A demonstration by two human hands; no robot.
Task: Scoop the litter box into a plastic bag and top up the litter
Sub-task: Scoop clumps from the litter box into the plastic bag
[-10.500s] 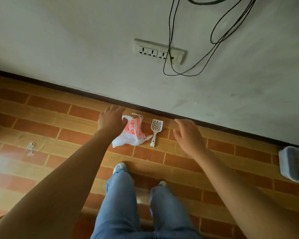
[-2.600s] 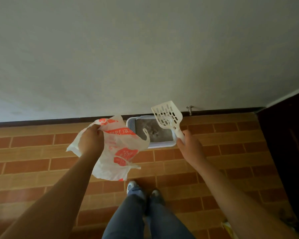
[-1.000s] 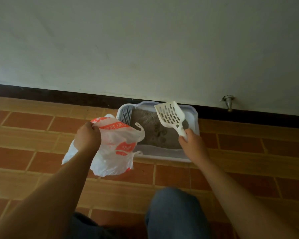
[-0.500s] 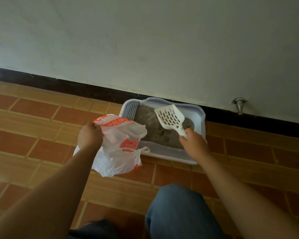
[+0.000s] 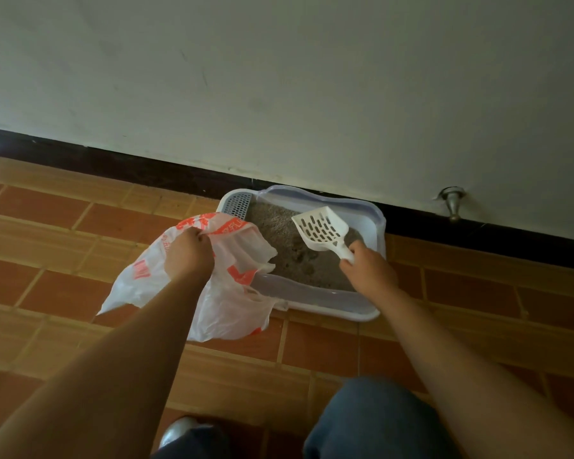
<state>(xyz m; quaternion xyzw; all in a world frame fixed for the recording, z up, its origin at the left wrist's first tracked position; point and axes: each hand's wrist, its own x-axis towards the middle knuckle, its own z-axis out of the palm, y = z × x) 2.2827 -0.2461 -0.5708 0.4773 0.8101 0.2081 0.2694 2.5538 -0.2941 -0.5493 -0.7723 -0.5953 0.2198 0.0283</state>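
A pale litter box (image 5: 371, 223) stands on the tiled floor against the wall, filled with grey litter (image 5: 279, 226) that has darker clumps near its middle. My left hand (image 5: 188, 255) grips the rim of a white plastic bag with orange print (image 5: 227, 313), which hangs at the box's left front corner and covers part of it. My right hand (image 5: 368, 271) grips the handle of a white slotted scoop (image 5: 320, 228). The scoop's blade is held above the litter, empty.
A white wall with a dark skirting strip (image 5: 113, 164) runs right behind the box. A metal door stop (image 5: 453, 202) sticks out of the wall to the right. My knee in blue jeans (image 5: 375, 422) and a shoe (image 5: 179, 432) are at the bottom.
I have come closer and lower over the box. The bag has dropped lower and spread at the box's left front corner. The scoop stays raised over the litter.
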